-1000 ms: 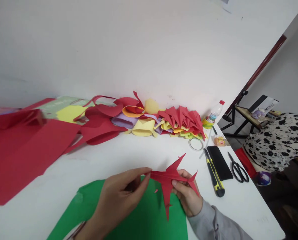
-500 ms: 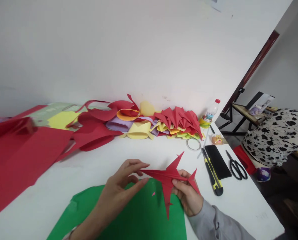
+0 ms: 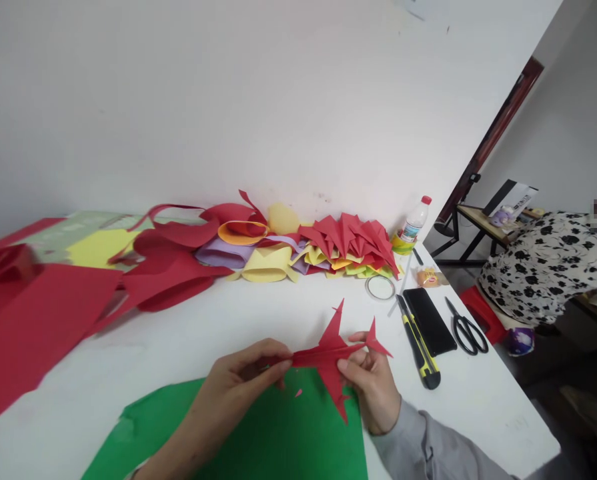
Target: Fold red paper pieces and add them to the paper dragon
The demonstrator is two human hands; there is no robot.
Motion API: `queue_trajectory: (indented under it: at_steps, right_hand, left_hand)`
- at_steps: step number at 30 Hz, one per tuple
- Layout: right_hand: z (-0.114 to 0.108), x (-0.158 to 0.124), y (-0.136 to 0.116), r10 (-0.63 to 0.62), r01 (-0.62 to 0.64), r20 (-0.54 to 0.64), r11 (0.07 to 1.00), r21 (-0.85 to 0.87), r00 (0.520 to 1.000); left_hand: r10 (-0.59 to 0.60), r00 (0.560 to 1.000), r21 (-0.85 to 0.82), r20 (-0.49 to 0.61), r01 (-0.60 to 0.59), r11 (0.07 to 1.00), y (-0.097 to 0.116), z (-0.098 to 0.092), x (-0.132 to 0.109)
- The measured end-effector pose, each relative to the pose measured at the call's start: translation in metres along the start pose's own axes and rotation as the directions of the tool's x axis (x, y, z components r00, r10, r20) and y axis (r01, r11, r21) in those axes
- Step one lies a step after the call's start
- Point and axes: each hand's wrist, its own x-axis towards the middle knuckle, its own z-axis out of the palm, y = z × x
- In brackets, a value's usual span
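A red folded paper airplane [image 3: 331, 357], with swept wings and an upright tail, is held level between my two hands. My left hand [image 3: 238, 383] pinches its pointed nose between thumb and fingertips. At the rear of the body, my right hand [image 3: 373, 387] grips it, the thumb on the near side and the fingers partly hidden behind. Below lies a green paper sheet [image 3: 278, 433] on the white table [image 3: 478, 413]. A tiny pink scrap [image 3: 299, 393] shows over the green sheet.
Red sheets [image 3: 43, 327] and paper shapes [image 3: 173, 273] line the wall, with red folded papers [image 3: 351, 240] and a bottle [image 3: 415, 223]. Rightward lie a tape ring [image 3: 379, 288], utility knife [image 3: 419, 347], black phone-like slab [image 3: 431, 320] and scissors [image 3: 468, 333]. A person [image 3: 533, 267] is beyond.
My left hand has closed from just off the nose tip onto it. The airplane has tilted slightly in my right hand. The whole view has shifted a little.
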Motion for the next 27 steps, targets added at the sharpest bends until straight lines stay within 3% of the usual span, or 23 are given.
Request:
queue_trajectory:
  at_steps: [3, 8, 12, 16, 20, 24, 27]
  right_hand:
    - [-0.003, 0.004, 0.002, -0.076, 0.076, 0.001, 0.996, -0.04, 0.997]
    - [-0.009, 0.005, 0.002, -0.063, 0.073, 0.061, 0.979, -0.188, 0.996]
    - [-0.011, 0.006, -0.002, -0.056, 0.058, 0.014, 0.964, -0.259, 0.998]
    - [-0.01, 0.009, -0.007, -0.059, 0.049, -0.044, 0.978, -0.203, 0.997]
    - [-0.009, 0.012, -0.012, -0.036, 0.028, -0.058, 0.992, -0.123, 0.998]
    - [-0.009, 0.012, -0.014, 0.004, -0.007, -0.034, 0.997, -0.082, 0.999]
    - [-0.008, 0.01, -0.015, 0.066, -0.067, -0.014, 0.996, -0.055, 0.998]
  left_hand:
    - [-0.027, 1.0, 0.001, 0.004, 0.027, 1.0, -0.003, -0.001, 0.001]
    - [-0.055, 0.998, -0.019, 0.022, 0.055, 0.998, -0.005, -0.001, 0.002]
    - [-0.107, 0.994, -0.118, 0.023, 0.109, 0.987, -0.005, -0.002, 0.001]
    - [-0.172, 0.985, -0.333, 0.011, 0.166, 0.928, -0.001, -0.001, 0.001]
    - [-0.182, 0.979, -0.417, -0.092, 0.128, 0.9, 0.001, 0.0, 0.004]
    - [-0.171, 0.976, -0.328, -0.131, 0.12, 0.937, -0.003, -0.002, 0.006]
    - [-0.069, 0.994, -0.17, -0.08, 0.055, 0.984, -0.008, -0.002, 0.003]
